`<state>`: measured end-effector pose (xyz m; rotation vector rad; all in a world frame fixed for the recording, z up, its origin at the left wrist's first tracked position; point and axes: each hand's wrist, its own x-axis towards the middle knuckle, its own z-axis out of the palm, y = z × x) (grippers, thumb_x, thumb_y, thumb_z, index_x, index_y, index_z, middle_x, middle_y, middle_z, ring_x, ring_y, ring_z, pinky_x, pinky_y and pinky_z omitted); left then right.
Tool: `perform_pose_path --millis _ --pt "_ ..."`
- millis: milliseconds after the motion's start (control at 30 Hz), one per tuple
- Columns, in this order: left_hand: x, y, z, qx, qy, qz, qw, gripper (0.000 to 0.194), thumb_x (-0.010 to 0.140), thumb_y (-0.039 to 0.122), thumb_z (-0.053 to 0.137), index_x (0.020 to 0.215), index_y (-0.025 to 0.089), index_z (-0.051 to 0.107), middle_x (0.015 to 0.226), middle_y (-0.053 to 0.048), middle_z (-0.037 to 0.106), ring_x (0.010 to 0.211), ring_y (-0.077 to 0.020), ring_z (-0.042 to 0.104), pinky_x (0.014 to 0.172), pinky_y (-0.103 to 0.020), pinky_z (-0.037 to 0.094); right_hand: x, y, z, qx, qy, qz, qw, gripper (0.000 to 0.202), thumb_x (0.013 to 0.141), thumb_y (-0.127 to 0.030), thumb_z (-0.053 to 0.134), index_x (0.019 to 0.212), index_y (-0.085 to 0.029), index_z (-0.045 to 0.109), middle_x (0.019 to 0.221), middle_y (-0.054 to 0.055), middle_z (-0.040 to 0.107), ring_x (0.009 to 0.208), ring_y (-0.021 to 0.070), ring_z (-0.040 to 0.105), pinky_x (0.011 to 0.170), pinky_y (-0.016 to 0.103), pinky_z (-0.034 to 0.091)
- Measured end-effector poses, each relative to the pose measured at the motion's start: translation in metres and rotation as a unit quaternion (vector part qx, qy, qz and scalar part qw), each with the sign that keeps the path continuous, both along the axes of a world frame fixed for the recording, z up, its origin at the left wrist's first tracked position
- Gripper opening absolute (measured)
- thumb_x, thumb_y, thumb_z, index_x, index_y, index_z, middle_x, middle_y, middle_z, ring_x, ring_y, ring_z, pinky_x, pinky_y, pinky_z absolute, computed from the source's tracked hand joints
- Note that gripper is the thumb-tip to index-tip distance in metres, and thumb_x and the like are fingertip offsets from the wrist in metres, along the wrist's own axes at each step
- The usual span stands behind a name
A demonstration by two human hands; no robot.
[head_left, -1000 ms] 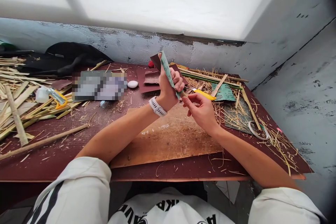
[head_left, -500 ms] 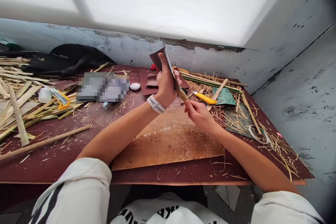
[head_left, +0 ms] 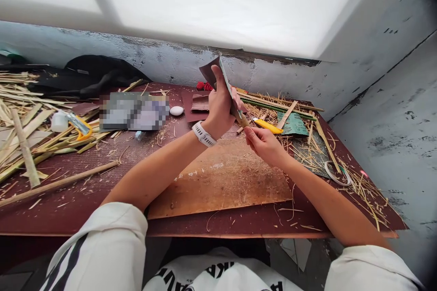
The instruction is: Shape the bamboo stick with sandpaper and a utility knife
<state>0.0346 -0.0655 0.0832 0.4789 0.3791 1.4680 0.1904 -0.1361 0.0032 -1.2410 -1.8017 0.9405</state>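
My left hand (head_left: pixel 223 104) is closed around a folded sheet of sandpaper (head_left: pixel 213 69), its thumb pointing up along the dark grit side. The sandpaper wraps a slim tan stick, apparently bamboo (head_left: pixel 243 121), whose lower end sticks out below. My right hand (head_left: pixel 264 144) pinches that end between thumb and fingers. Both hands are raised over a wooden board (head_left: pixel 221 179). How far the stick runs inside the paper is hidden. Just beyond my right hand lies a yellow utility knife (head_left: pixel 269 126).
Split bamboo strips (head_left: pixel 25 145) heap up on the left, with another yellow-handled cutter (head_left: pixel 80 127) among them. A white oval object (head_left: pixel 176 111) sits near the middle. Green sandpaper (head_left: pixel 292 123), shavings and a ring of tape (head_left: pixel 337 173) lie right. A wall (head_left: pixel 385 145) borders the table.
Both hands, with the sandpaper and the stick, have shifted slightly to the right. The left hand's grip on the paper and the right hand's pinch stay the same.
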Motion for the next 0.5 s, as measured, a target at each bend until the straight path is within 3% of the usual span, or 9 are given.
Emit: perform_pose_path --millis 167,333,500 --pt "-0.008 -0.003 0.009 0.031 -0.043 0.043 0.998 0.06 0.11 0.045 0.051 0.057 0.022 0.033 0.041 0.006 0.034 0.03 -0.0059 0.032 0.032 -0.018 0.032 0.002 -0.002 0.009 -0.1 0.056 0.072 0.991 0.062 0.095 -0.077 0.054 0.066 -0.022 0.05 0.049 -0.007 0.04 0.039 0.0074 0.031 0.035 0.023 0.022" --pt "-0.008 -0.004 0.008 0.028 -0.016 -0.015 0.999 0.061 0.109 0.039 0.054 0.055 0.021 0.032 0.041 0.005 0.03 0.031 -0.0071 0.028 0.032 -0.022 0.027 0.002 -0.001 0.012 -0.105 0.096 0.057 0.988 0.062 0.093 -0.077 0.056 0.064 -0.022 0.049 0.048 -0.007 0.038 0.037 0.0061 0.029 0.034 0.022 0.021" --pt "-0.009 -0.014 0.013 0.041 -0.015 0.037 0.998 0.058 0.108 0.037 0.056 0.057 0.021 0.034 0.045 0.005 0.034 0.033 -0.0081 0.032 0.036 -0.023 0.033 0.003 -0.002 0.014 -0.128 0.094 0.091 0.983 0.063 0.092 -0.077 0.058 0.064 -0.022 0.05 0.049 -0.007 0.038 0.039 0.0061 0.029 0.035 0.022 0.021"
